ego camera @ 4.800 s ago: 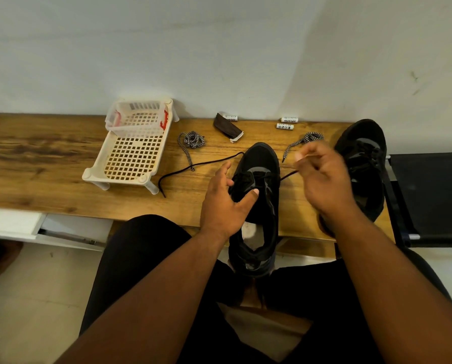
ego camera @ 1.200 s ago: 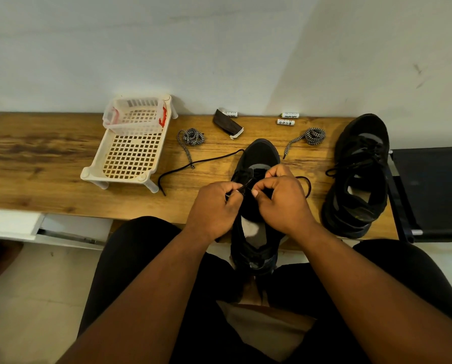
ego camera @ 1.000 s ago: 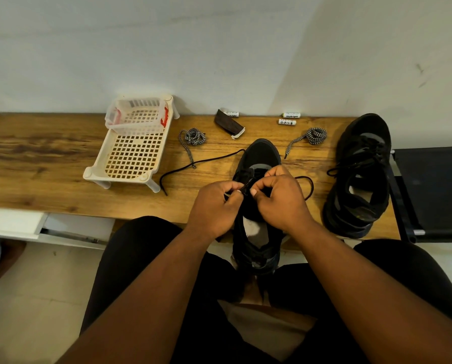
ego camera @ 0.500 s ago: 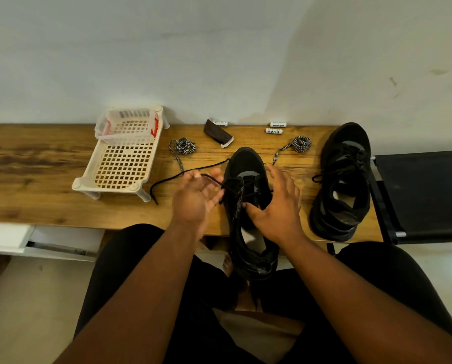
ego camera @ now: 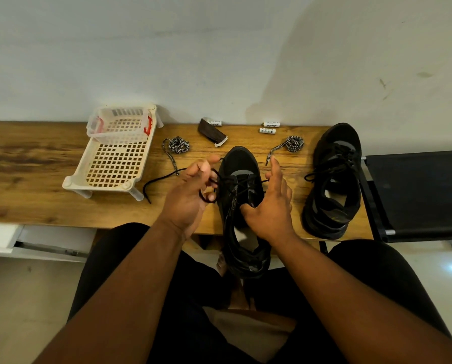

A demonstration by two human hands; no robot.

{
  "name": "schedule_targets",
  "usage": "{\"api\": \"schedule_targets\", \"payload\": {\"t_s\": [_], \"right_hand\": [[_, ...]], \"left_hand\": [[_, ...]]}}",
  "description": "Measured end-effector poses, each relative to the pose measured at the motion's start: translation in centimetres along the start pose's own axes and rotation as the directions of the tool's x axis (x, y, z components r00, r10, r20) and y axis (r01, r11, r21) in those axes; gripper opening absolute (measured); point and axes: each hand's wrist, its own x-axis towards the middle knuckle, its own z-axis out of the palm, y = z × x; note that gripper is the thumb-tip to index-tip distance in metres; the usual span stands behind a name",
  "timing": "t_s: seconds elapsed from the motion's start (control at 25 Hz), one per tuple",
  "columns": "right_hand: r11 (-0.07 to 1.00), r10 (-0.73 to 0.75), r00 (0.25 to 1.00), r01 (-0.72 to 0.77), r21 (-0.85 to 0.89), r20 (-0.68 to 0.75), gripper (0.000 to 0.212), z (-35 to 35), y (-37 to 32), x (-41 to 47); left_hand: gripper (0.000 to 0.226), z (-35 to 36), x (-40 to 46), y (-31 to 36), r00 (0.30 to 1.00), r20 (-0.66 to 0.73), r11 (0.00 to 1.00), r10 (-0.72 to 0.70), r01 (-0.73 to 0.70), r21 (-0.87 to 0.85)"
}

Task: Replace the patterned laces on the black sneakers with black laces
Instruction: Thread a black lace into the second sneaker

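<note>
A black sneaker [ego camera: 239,164] lies toe-away over the near edge of the wooden table [ego camera: 30,179], between my hands. A black lace [ego camera: 158,179] runs through its eyelets, and its free end trails left across the table. My left hand [ego camera: 189,195] holds a loop of this lace in curled fingers beside the shoe's left side. My right hand [ego camera: 273,208] rests against the shoe's right side, fingers straight, thumb at the tongue. The second black sneaker [ego camera: 335,179] stands to the right, laced in black. Two coiled patterned laces [ego camera: 177,145] [ego camera: 295,143] lie behind.
A white plastic basket tray [ego camera: 114,166] sits at the left of the table. A dark pouch [ego camera: 211,132] and small batteries [ego camera: 271,124] lie by the wall. A black seat [ego camera: 416,190] adjoins the table's right end. My knees are under the near edge.
My hands, pinched together over the shoe's eyelets a second ago, have moved apart. The left hand has drawn a loop of black lace out to the left and the right hand's fingers have straightened.
</note>
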Motion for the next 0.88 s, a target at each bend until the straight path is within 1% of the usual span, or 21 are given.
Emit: {"api": "schedule_targets", "payload": {"t_s": [0.04,0.08,0.12,0.16,0.2,0.24,0.28,0.32,0.36,0.4,0.44,0.48,0.52,0.56,0.6,0.64,0.68,0.76,0.8,0.84,0.88], "right_hand": [[1.0,0.0,1.0,0.0,0.001,0.003,0.123,0.0,0.0,0.1],[1.0,-0.001,1.0,0.001,0.001,0.003,0.122,0.1,0.0,0.1],[1.0,-0.002,1.0,0.002,0.001,0.0,0.122,0.1,0.1,0.1],[1.0,-0.004,1.0,0.004,0.002,-0.003,0.122,0.1,0.1,0.1],[1.0,-0.005,1.0,0.005,0.002,-0.007,0.121,0.1,0.2,0.1],[1.0,-0.007,1.0,0.007,0.001,-0.01,0.121,0.1,0.2,0.2],[1.0,-0.01,1.0,0.01,-0.003,-0.014,0.121,0.1,0.2,0.1],[1.0,-0.011,1.0,0.011,-0.007,-0.016,0.12,0.2,0.2,0.1],[1.0,-0.013,1.0,0.012,-0.009,-0.016,0.12,0.2,0.2,0.1],[1.0,-0.011,1.0,0.011,-0.005,-0.014,0.12,0.3,0.2,0.1],[1.0,-0.01,1.0,0.01,-0.002,-0.011,0.119,0.3,0.2,0.2],[1.0,-0.014,1.0,0.014,0.0,-0.011,0.119,0.4,0.3,0.2],[1.0,-0.021,1.0,0.021,-0.002,-0.012,0.119,0.4,0.5,0.3],[1.0,-0.027,1.0,0.027,-0.005,-0.014,0.119,0.5,0.6,0.5],[1.0,-0.029,0.999,0.029,-0.009,-0.014,0.119,0.6,0.7,0.6],[0.999,-0.029,0.999,0.029,-0.013,-0.012,0.118,0.7,0.8,0.7],[0.999,-0.036,0.999,0.035,-0.018,-0.011,0.116,0.8,0.9,0.7],[0.998,-0.054,0.998,0.053,-0.028,-0.014,0.111,1.0,0.9,0.8],[0.998,-0.058,0.998,0.057,-0.025,-0.011,0.108,1.1,0.9,0.8],[0.998,-0.061,0.998,0.061,-0.018,-0.006,0.107,1.1,0.9,0.9],[0.998,-0.064,0.998,0.064,-0.006,0.001,0.106,1.2,0.9,0.9]], "left_hand": [[0.022,0.0,0.1,0.6,0.998,0.059,0.975,-0.015,0.027,-0.219],[0.025,-0.1,0.1,0.8,0.992,0.112,0.942,-0.051,0.085,-0.323],[0.027,-0.2,0.1,0.7,0.987,0.108,0.955,-0.117,0.142,-0.259],[0.027,-0.4,0.0,0.4,0.983,0.052,0.984,-0.176,0.176,0.004],[0.023,-0.7,0.0,0.2,0.978,-0.046,0.886,-0.204,0.204,0.415],[0.022,-1.0,0.1,0.1,0.971,-0.155,0.616,-0.184,0.237,0.751],[0.025,-1.1,0.1,-0.1,0.961,-0.21,0.332,-0.182,0.261,0.906],[0.031,-1.2,0.1,-0.2,0.945,-0.235,0.155,-0.227,0.273,0.949],[0.035,-1.2,0.1,-0.2,0.935,-0.22,0.076,-0.277,0.25,0.965],[0.036,-1.2,0.2,-0.1,0.932,-0.162,0.092,-0.323,0.201,0.975],[0.037,-1.1,0.0,0.2,0.927,-0.072,0.192,-0.367,0.151,0.97],[0.037,-1.0,-0.1,0.5,0.921,0.016,0.387,-0.389,0.148,0.91],[0.035,-1.0,-0.3,0.7,0.922,0.105,0.651,-0.374,0.179,0.738],[0.032,-1.1,-0.4,1.0,0.935,0.17,0.865,-0.311,0.205,0.458],[0.029,-1.2,-0.4,1.5,0.951,0.216,0.968,-0.223,0.191,0.161],[0.029,-1.4,-0.3,1.9,0.956,0.261,0.985,-0.137,0.158,-0.063],[0.031,-1.5,-0.3,2.3,0.95,0.305,0.967,-0.069,0.138,-0.213],[0.031,-1.5,-0.3,2.7,0.949,0.314,0.953,-0.031,0.123,-0.277],[0.029,-1.4,-0.3,2.6,0.964,0.261,0.98,-0.049,0.097,-0.173],[0.027,-1.0,-0.5,2.6,0.986,0.158,0.998,-0.059,0.052,0.048],[0.025,-0.5,-0.6,2.4,0.999,0.028,0.948,-0.026,0.016,0.317]]}}
